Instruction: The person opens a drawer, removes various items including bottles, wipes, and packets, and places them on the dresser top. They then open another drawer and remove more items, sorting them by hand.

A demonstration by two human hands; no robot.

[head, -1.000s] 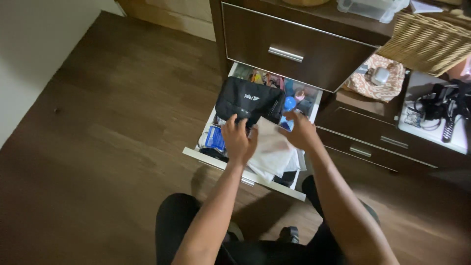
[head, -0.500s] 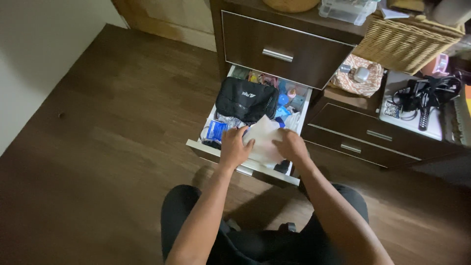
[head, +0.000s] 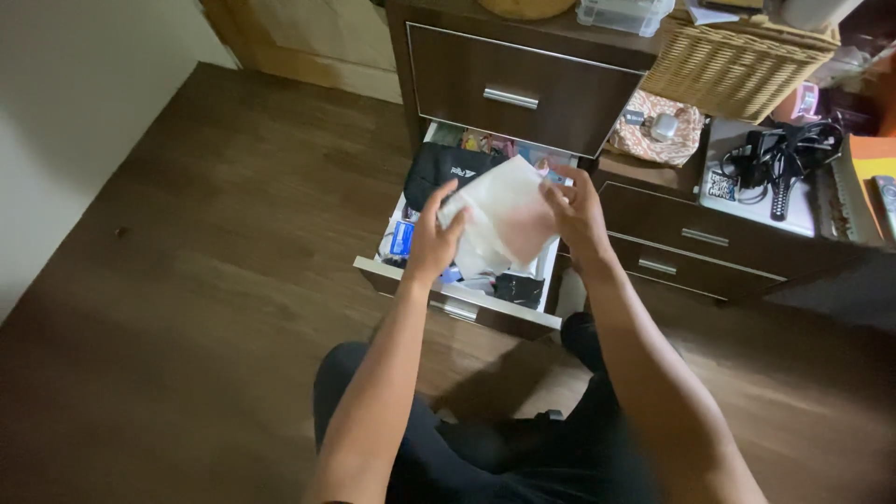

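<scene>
Above the open drawer (head: 467, 303), both hands, left hand (head: 431, 245) and right hand (head: 579, 213), pinch a white sheet (head: 504, 217); sorting looks underway, needing gentle handling next.

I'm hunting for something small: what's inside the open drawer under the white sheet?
In the open drawer: a black pouch, a blue packet, dark bits near the front. The white sheet, held by left hand and right hand, covers the middle.

Dark wooden floor (head: 187, 233), pale wall (head: 65, 112), dark brown dresser (head: 523, 70).

A pouch (head: 446, 171) lies in the open drawer (head: 459, 301) — a basket (head: 733, 67) sits above, right.
</scene>
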